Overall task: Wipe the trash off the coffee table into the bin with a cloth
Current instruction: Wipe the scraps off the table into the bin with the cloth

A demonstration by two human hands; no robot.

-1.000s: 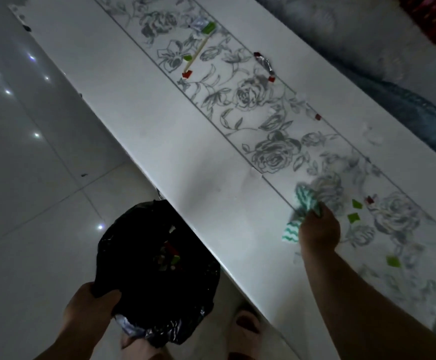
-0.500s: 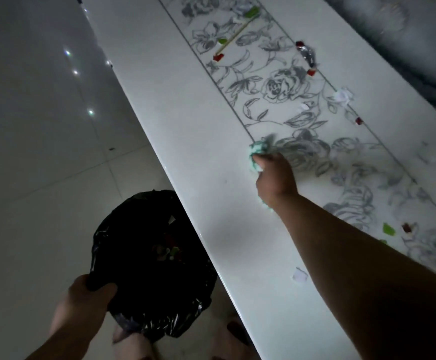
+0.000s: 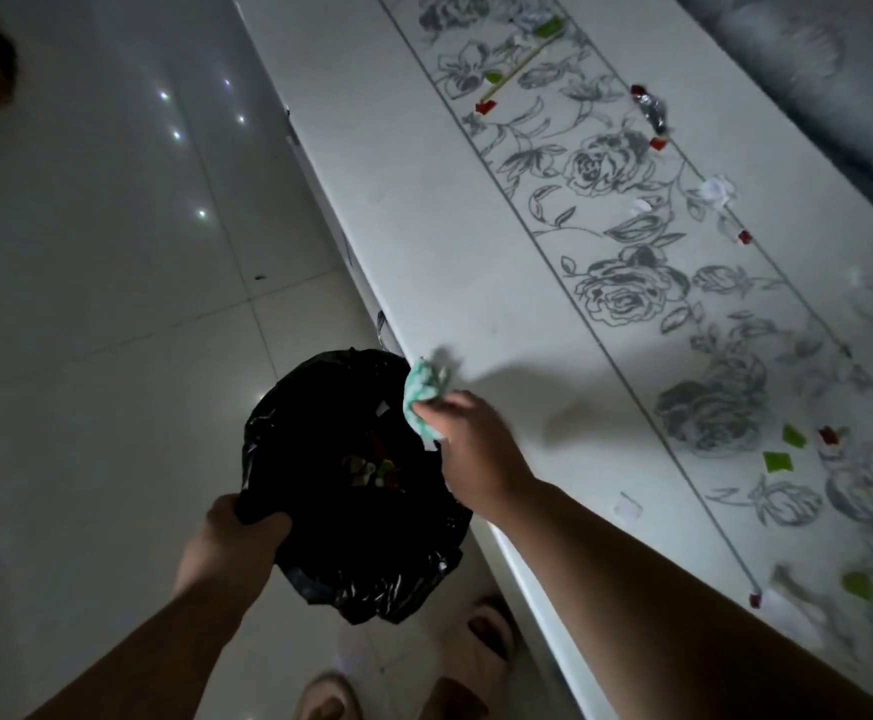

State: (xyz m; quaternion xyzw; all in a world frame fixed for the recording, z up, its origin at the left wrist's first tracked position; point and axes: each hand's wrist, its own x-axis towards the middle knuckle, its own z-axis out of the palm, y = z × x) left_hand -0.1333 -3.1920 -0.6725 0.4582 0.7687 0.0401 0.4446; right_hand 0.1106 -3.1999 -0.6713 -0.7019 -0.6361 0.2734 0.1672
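Left hand [image 3: 236, 532] is clamped onto the near rim of the bin [image 3: 320, 459], which has a black bag in it and sits on the tiled floor [image 3: 86, 304] right up against the desk [image 3: 424, 200] edge. Some colourful bits are already inside. Right hand [image 3: 476, 449] is closed around a bunched green-and-white cloth [image 3: 424, 389], right at the desk edge over the bin's rim. Further right, green scraps [image 3: 777, 459], red bits and a crumpled wrapper [image 3: 650, 111] lie scattered on the flower pattern.
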